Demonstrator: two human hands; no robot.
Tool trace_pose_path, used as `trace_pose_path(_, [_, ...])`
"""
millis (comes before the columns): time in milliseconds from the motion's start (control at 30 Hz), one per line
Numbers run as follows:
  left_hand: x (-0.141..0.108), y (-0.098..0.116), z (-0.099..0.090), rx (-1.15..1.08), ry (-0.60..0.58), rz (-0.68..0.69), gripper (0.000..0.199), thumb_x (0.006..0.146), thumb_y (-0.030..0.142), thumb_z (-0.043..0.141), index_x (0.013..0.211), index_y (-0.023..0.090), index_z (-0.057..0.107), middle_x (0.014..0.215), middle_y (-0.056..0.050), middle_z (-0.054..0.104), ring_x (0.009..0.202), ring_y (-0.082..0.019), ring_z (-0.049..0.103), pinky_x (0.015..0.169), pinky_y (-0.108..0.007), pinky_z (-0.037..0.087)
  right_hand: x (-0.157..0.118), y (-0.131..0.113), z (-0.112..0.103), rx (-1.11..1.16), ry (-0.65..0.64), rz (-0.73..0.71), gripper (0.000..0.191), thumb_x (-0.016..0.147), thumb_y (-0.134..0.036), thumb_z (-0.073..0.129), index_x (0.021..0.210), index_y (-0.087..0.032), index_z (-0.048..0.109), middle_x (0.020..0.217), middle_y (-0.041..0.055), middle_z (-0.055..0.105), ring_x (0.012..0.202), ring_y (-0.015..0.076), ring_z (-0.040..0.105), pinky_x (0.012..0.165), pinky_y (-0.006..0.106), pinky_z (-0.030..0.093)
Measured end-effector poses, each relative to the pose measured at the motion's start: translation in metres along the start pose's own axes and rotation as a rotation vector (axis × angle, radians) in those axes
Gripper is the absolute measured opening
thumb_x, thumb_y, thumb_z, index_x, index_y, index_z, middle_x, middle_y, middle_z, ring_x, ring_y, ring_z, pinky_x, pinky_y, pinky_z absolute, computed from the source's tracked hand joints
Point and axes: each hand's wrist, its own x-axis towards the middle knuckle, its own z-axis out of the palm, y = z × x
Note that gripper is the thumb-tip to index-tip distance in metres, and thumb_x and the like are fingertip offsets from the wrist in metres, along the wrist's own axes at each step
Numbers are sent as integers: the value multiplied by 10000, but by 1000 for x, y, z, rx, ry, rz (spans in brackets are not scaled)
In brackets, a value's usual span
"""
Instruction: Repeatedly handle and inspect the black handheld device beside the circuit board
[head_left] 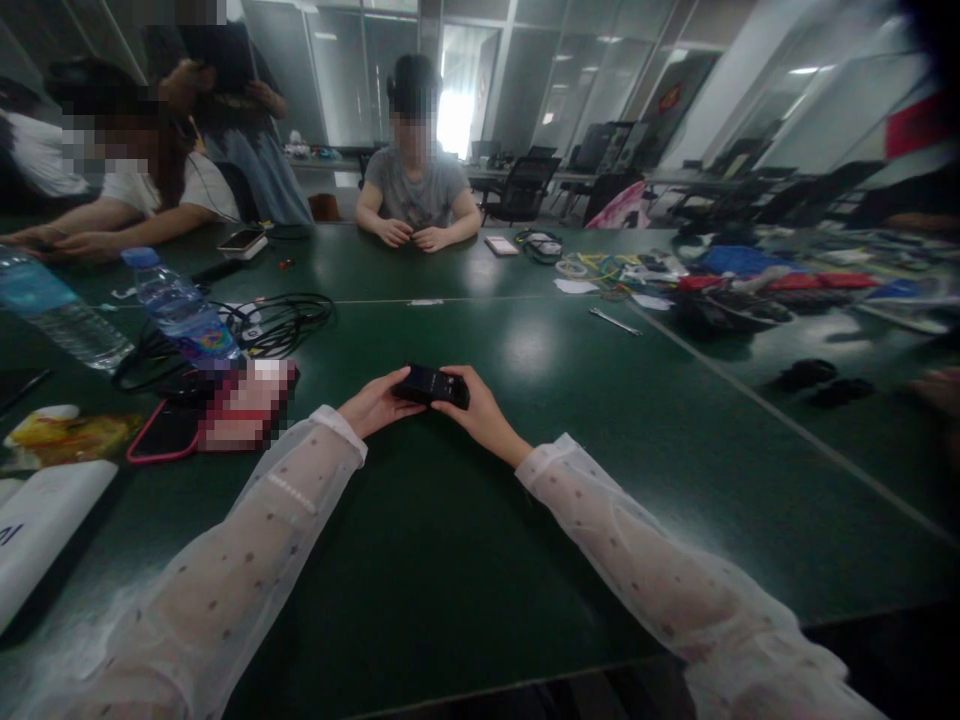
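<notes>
A small black box-shaped device [429, 387] with faint light markings on its face is held between both hands, just over the green table [450, 560]. My left hand [379, 402] grips its left end, thumb along the top edge and fingers beneath. On the other end my right hand [480, 408] is closed, with fingers at the far edge and the thumb at the near side. What kind of device it is, I cannot make out. Sheer white dotted sleeves cover both forearms.
Left of me are water bottles [180, 310], a phone in a pink case [166, 430], black cables [289, 318] and a white box [45, 530]. A wrench [615, 321] and piled cables and tools [750, 285] lie right. Across sits a person in a grey shirt [417, 190]; others are left.
</notes>
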Motion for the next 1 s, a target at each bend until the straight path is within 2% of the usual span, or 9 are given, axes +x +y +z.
trace_pose_path(267, [0,1,2,7,7,-7,408,873,266,634,1232,100,535,1144,-201,641,1076,-286,633,976,-444,482,0,2,1,-25,-6,-12,454,788,-282,693,1192,-263,488,1175,74,540,1097,253,533,966,450,423])
trace_pose_path(467, [-1,0,4,-15,16,-22,468,906,362,589,1283,99,500,1176,-205,626,1087,-285,629,987,-432,470,0,4,2,-35,9,0,461,801,-305,676,1216,-258,481,1201,84,541,1121,261,528,990,465,408])
trace_pose_path(567, [-2,2,6,-27,34,-37,489,929,387,546,1321,105,464,1212,-209,607,1102,-280,622,990,-427,463,0,5,2,-39,-1,12,482,797,-291,672,1236,-251,477,1213,91,540,1134,265,525,996,468,405])
trace_pose_path(667, [-1,3,5,-46,36,-62,472,963,410,465,1315,97,459,1151,-198,631,1042,-263,649,976,-419,468,1,5,2,-14,1,32,479,782,-277,679,1223,-252,493,1203,88,551,1134,268,528,998,474,403])
trace_pose_path(833, [2,2,0,-70,24,-69,426,982,396,395,1313,131,434,1010,-146,664,919,-250,690,957,-430,476,1,0,2,1,98,26,459,786,-313,679,1206,-261,500,1188,84,562,1128,273,533,1013,469,396])
trace_pose_path(1000, [4,0,-3,-27,5,-56,392,961,254,428,1308,71,449,1026,-185,667,949,-258,684,1001,-429,439,-2,-12,-5,-56,247,-29,473,835,-362,626,1269,-276,461,1231,99,519,1164,285,502,1040,471,384])
